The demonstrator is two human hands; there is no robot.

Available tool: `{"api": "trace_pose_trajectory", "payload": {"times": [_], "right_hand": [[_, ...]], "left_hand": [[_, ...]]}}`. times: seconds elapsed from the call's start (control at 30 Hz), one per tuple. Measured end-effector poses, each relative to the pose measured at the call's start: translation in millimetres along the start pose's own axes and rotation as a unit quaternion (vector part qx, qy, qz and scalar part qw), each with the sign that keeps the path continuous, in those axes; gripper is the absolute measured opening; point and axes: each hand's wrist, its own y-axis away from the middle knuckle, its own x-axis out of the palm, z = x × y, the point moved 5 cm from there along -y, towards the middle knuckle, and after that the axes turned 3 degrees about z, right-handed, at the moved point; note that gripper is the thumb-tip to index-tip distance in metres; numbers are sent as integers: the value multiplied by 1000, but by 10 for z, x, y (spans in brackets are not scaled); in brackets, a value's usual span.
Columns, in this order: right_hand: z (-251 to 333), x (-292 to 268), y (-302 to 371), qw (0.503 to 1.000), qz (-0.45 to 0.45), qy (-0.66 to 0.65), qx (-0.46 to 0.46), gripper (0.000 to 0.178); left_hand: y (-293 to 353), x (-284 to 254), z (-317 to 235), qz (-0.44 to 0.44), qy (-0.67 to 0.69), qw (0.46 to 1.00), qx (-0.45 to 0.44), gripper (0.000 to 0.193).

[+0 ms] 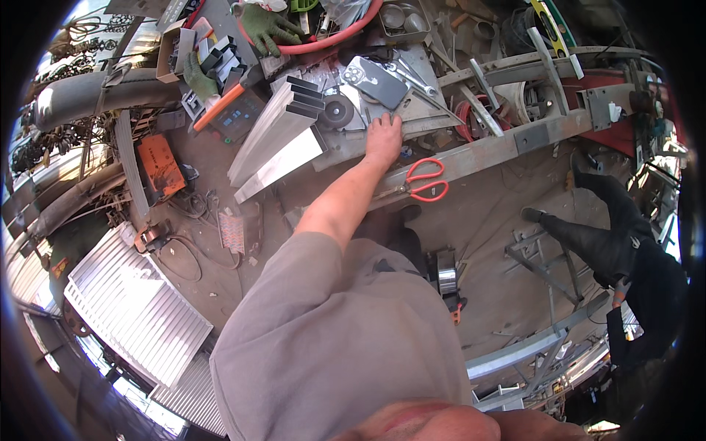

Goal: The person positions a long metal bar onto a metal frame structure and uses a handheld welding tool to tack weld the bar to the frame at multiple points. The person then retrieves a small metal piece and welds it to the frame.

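My left hand reaches onto the cluttered metal bench, its fingers curled down and close together at the near side of a dark smartphone. Whatever lies under the fingertips is hidden. Wrenches lie to the right of the phone, and a round dark disc to its left. Close to my wrist, red-handled scissors rest by the square steel beam along the bench front. Cut metal profiles lean in a stack to the left. My right hand is out of view.
Green work gloves and a red hose lie at the back. An orange box and cables sit on the floor at left, beyond ribbed white panels. Another person is at right near a metal frame.
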Motion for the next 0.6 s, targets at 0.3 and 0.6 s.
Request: {"api": "trace_pose_trajectory", "payload": {"times": [0.3, 0.6], "right_hand": [[49, 21, 29, 1000, -3, 3, 2, 50], [25, -7, 209, 1000, -17, -2, 12, 50]], "left_hand": [[165, -295, 16, -8, 64, 998, 23, 39], [360, -461, 215, 3, 52, 997, 62, 44]]}}
